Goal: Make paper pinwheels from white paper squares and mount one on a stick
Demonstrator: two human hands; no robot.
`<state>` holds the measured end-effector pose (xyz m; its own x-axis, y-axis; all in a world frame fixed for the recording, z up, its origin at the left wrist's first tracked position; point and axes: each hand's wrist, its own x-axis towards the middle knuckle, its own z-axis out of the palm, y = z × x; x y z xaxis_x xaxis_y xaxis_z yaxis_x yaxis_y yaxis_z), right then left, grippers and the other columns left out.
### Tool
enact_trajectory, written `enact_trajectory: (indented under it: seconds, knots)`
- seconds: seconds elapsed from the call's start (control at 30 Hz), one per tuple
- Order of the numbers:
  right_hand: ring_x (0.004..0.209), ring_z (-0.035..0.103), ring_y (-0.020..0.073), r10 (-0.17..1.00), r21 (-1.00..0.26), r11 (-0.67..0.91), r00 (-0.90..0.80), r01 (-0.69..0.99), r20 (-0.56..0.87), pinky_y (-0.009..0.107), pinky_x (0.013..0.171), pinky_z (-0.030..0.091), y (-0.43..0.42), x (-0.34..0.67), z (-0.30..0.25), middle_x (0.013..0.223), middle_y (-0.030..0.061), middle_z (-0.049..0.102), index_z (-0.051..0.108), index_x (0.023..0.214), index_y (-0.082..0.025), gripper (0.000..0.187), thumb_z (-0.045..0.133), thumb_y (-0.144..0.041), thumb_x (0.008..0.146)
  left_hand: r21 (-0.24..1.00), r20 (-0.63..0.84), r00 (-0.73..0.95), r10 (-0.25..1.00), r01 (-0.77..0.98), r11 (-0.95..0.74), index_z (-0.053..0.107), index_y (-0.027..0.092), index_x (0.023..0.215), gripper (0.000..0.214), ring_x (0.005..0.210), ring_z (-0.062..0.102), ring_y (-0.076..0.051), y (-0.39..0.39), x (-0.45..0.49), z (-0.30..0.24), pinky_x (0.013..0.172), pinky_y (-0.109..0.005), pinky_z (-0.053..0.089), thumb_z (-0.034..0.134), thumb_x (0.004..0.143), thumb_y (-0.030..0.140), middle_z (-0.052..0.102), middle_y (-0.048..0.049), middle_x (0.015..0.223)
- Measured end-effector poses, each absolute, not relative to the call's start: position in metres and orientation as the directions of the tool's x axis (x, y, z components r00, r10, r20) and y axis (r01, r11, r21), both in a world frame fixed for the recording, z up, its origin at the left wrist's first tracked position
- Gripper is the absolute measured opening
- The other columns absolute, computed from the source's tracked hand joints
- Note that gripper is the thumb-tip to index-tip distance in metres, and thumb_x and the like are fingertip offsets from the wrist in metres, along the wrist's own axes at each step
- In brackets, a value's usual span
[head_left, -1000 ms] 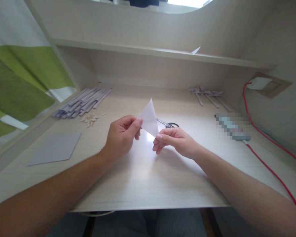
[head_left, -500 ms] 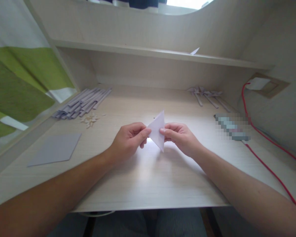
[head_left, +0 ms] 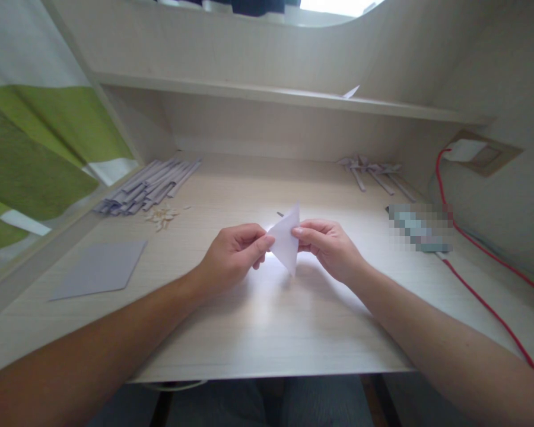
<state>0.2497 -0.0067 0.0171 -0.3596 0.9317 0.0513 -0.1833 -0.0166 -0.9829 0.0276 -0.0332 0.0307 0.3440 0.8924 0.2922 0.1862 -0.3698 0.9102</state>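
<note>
A small white sheet of paper folded into a triangle (head_left: 286, 238) is held just above the desk between both hands. My left hand (head_left: 240, 248) pinches its left corner between thumb and fingers. On the other side, my right hand (head_left: 324, 244) grips the paper's right edge, thumb on the near face and fingers behind. A small dark object (head_left: 280, 214) shows partly behind the paper's top; its kind cannot be made out. To the left, a stack of square paper sheets (head_left: 102, 268) lies flat on the desk.
Rolled paper sticks (head_left: 149, 185) are piled at the back left, beside small pale pieces (head_left: 161, 216). Paper pinwheels on sticks (head_left: 374, 171) lie at the back right. A blurred-out device (head_left: 418, 228) with a red cable (head_left: 489, 306) is at right. Above runs a shelf (head_left: 249, 90).
The folded triangle has turned slightly and shifted a little to the right. My right thumb sits a touch higher on it. More of the dark object behind shows.
</note>
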Motion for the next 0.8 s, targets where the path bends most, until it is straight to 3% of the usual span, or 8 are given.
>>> enact_trajectory:
  seconds: [0.8]
  knots:
    - [0.067, 0.067, 0.0162, 0.971, -0.944, -0.042, -0.237, -0.327, 0.038, 0.034, 0.069, 0.057, -0.0059, 0.2477, 0.0258, 0.074, -0.0012, 0.070, 0.067, 0.085, -0.020, 0.025, 0.085, -0.036, 0.078, 0.836, 0.304, 0.437, 0.846, 0.304, -0.457, 0.061, 0.017, 0.065, 0.037, 0.061, 0.053, -0.012, -0.0331, 0.0259, 0.0311, 0.061, -0.027, 0.038, 0.061, 0.098, 0.033, 0.059, 0.0016, 0.063]
